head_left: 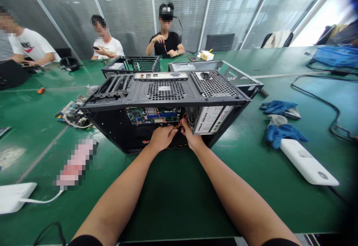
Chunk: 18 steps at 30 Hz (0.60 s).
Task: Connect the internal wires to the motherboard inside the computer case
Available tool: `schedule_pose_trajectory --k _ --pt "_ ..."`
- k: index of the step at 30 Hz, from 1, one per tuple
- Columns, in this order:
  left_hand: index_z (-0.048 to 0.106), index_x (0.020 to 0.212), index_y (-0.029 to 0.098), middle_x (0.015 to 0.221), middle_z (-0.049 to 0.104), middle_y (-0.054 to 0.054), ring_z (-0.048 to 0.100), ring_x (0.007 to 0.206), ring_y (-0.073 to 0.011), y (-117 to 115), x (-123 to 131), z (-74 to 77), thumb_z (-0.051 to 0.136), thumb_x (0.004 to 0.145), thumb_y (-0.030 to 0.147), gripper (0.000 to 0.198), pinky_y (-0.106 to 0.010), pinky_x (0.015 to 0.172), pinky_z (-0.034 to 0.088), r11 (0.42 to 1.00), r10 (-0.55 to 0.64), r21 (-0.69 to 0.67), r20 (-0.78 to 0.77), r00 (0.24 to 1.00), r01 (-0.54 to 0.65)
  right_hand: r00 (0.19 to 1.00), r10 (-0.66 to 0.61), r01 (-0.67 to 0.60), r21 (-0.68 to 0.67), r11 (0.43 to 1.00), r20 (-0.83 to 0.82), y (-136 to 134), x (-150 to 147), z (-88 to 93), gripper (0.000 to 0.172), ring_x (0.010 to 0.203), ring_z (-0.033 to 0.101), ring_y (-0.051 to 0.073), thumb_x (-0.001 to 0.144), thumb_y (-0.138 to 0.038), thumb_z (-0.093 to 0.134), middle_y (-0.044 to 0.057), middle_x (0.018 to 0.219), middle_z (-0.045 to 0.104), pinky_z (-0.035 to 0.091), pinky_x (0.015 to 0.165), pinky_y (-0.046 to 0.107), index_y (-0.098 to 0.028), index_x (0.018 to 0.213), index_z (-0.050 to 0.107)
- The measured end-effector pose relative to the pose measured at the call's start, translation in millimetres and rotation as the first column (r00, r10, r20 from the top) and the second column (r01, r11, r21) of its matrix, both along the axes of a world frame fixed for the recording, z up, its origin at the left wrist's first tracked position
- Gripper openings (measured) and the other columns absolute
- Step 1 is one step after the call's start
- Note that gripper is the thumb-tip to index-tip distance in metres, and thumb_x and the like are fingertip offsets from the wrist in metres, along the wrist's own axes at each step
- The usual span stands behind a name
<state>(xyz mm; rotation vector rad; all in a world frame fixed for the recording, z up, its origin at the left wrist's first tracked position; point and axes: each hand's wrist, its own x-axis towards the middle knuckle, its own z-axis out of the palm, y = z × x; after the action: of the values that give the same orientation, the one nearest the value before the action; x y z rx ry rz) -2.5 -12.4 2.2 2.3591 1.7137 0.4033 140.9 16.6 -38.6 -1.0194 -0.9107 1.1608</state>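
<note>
A black computer case [112, 106] stands on the green table with its open side facing me and its rear panel on top. Inside it are a motherboard [137, 116] and a power supply [214, 119] with a white label. Reaching into the case, my left hand [162, 138] is closed on the power supply cables [177, 125], a bundle of coloured wires. My right hand [191, 134] is beside the power supply, its fingers closed on the same bundle. Some fingertips are hidden inside the case.
Behind stand another open case [134, 64] and a metal case part [240, 75]. To the left lie a loose circuit board [74, 113] and a white power bank [13, 197]. Blue gloves [285, 132] and another power bank [309, 162] lie right. Co-workers [167, 39] sit across the table.
</note>
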Motion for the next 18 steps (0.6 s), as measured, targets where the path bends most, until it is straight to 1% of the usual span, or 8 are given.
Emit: schedule_pose_trajectory --k 4,8,11,18 --pt "0.069 0.094 0.022 0.084 0.074 -0.007 0.070 0.081 -0.0232 -1.1 1.6 2.1 0.038 0.099 0.043 0.037 -0.030 0.070 0.046 1.000 0.019 0.012 -0.034 0.999 -0.019 1.000 0.003 -0.003 0.007 1.000 -0.010 0.1 0.0 0.3 0.046 0.051 0.042 0.007 0.064 -0.061 0.075 -0.004 0.070 0.052 0.034 0.048 0.025 -0.022 0.076 0.053" --pt "0.069 0.096 0.022 0.085 0.074 -0.008 0.070 0.081 -0.0247 -2.5 2.4 2.7 0.038 0.099 0.043 0.038 -0.031 0.069 0.047 0.999 0.032 0.035 -0.077 0.997 -0.030 1.000 0.006 -0.006 0.007 1.000 0.026 0.2 0.9 -0.2 0.047 0.053 0.043 0.009 0.065 -0.064 0.073 -0.003 0.065 0.051 0.035 0.047 0.025 -0.023 0.075 0.052" --pt "0.069 0.099 0.022 0.087 0.074 -0.008 0.070 0.082 -0.0247 -3.0 2.1 2.1 0.037 0.099 0.044 0.039 -0.031 0.071 0.049 0.999 0.043 0.036 -0.102 0.994 -0.039 0.999 -0.003 0.003 0.000 1.000 0.044 0.2 1.2 -0.4 0.049 0.053 0.044 0.010 0.065 -0.066 0.072 -0.004 0.063 0.050 0.035 0.047 0.025 -0.023 0.074 0.051" --pt "0.068 0.100 0.022 0.087 0.074 -0.008 0.071 0.083 -0.0241 -2.4 2.5 -0.6 0.034 0.100 0.043 0.040 -0.032 0.074 0.050 0.998 0.045 0.043 -0.098 0.994 -0.041 0.999 -0.023 0.022 0.022 1.000 0.046 0.1 0.0 -1.3 0.044 0.053 0.045 0.009 0.068 -0.061 0.072 -0.004 0.067 0.053 0.039 0.051 0.026 -0.022 0.075 0.053"
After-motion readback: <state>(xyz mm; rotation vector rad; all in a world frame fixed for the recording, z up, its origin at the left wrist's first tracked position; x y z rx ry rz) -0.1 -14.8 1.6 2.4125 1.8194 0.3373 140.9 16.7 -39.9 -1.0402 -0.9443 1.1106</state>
